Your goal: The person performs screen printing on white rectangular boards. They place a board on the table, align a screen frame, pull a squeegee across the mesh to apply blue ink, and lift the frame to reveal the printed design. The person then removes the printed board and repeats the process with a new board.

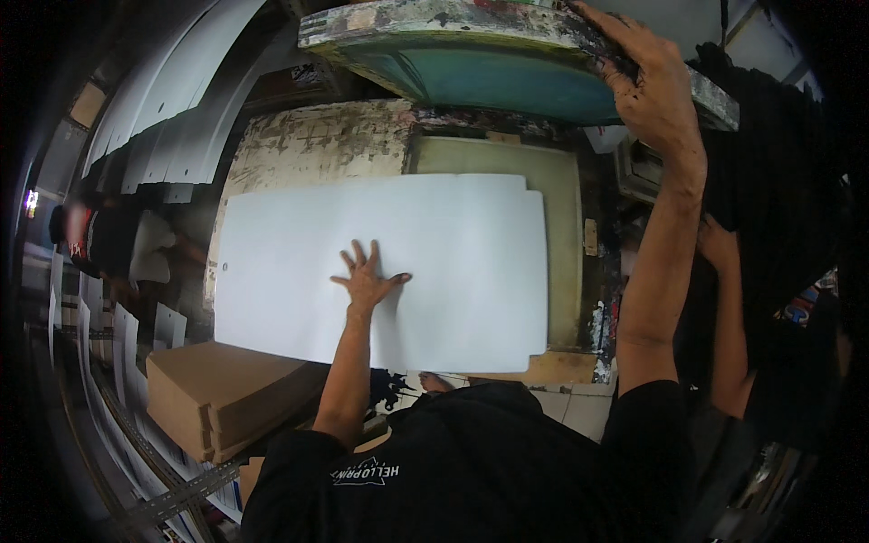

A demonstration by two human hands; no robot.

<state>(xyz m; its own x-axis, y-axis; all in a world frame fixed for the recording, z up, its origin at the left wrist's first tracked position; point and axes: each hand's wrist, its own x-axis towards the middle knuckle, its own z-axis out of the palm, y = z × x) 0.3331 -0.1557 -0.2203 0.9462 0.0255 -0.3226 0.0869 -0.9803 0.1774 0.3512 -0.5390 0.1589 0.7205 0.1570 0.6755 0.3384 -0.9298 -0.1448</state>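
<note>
Paint-stained and worn, the desk (pixel 317 136) fills the middle of a crowded workroom and carries a large white sheet (pixel 471 271). The sheet is smooth, flat and roughly rectangular, wider than it is deep, with small stepped notches at its two right corners and a little hole near its left edge. A soft shadow falls across it beside the left forearm.

The left hand (pixel 365 282) rests palm down near the sheet's middle, its fingers spread and gripping nothing. The right hand (pixel 647 86) is well apart from it, up beyond the sheet's far right corner, clamped on the edge of a frame (pixel 507 81). That frame is thick and splattered with paint, with a blue-green panel inside it, and stands tilted above the far side of the desk.

Under the sheet's right part, a pale greenish panel (pixel 563 244) shows along the far and right sides. Just beside the near left corner sits a stack of brown cardboard (pixel 235 389). More white sheets (pixel 172 81) hang at the far left. Farther out, one person (pixel 109 240) is at the left, and another person's arm (pixel 729 317) shows at the right.
</note>
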